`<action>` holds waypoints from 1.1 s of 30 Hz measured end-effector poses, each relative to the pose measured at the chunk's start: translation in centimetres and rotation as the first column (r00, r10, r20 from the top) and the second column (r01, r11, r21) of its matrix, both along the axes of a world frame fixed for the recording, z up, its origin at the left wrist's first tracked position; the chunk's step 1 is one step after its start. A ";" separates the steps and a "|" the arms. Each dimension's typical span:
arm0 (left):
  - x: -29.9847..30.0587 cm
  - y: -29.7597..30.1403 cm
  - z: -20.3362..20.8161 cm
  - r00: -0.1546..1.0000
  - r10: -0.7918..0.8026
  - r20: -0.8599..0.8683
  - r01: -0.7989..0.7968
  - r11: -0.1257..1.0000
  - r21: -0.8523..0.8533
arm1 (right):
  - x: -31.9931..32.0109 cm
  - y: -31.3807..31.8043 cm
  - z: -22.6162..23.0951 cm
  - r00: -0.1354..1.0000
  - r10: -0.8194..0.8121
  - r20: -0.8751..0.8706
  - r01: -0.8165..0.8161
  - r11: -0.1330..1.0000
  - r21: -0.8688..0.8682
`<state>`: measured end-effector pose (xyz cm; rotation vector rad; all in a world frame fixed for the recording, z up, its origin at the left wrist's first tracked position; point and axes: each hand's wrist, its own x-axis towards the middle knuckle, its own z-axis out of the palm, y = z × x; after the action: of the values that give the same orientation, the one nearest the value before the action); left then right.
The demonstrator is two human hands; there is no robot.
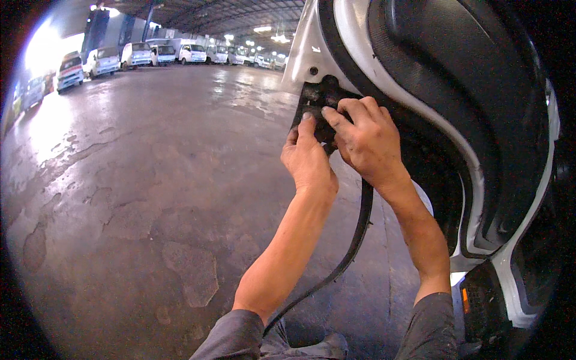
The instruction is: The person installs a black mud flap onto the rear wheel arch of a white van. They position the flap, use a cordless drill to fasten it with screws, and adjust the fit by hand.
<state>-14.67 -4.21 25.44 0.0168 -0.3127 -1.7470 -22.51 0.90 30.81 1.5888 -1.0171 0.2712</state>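
Observation:
A black, rubbery-looking corner piece (313, 91) lies against the white metal panel (307, 57) of a vehicle, below a small round hole. My left hand (307, 159) pinches its lower left edge, the thumb on the face and the fingers curled behind. From the right, my right hand (371, 143) is closed on the same piece, index fingertip beside the left thumb; its palm side is hidden. A long black rubber strip (359, 237) hangs below the hands and curves down toward my legs. Whether it joins the corner piece is hidden by my right hand.
The vehicle's black inner trim (444, 66) and white door frame (474, 174) fill the right side. An orange reflector-like patch (465, 300) shows low on the right. Worn concrete floor (150, 180) stretches left, and several parked vans and small trucks (192, 53) line the far wall.

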 end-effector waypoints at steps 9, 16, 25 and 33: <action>-0.4 -0.7 -0.5 0.998 0.039 0.058 -0.037 0.998 -0.040 | -0.5 -0.4 -1.1 0.998 0.045 0.045 -0.044 0.999 -0.021; -0.3 -1.3 -0.3 0.999 -0.022 0.043 0.022 1.000 -0.018 | -0.4 -1.0 -0.8 0.995 0.075 0.065 -0.073 0.997 -0.024; 0.0 -0.7 0.0 0.998 -0.022 0.065 0.024 0.999 -0.044 | 0.5 -0.9 0.1 0.988 0.043 0.151 -0.049 0.998 0.032; 5.6 -1.0 -1.8 0.548 0.693 0.468 -0.449 0.716 -0.534 | 1.5 -0.7 0.0 0.967 -0.015 0.256 0.001 0.998 0.055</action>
<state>-9.09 -5.22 23.65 0.4339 -1.0202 -0.9198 -20.99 0.18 30.85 1.6271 -1.2384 0.4562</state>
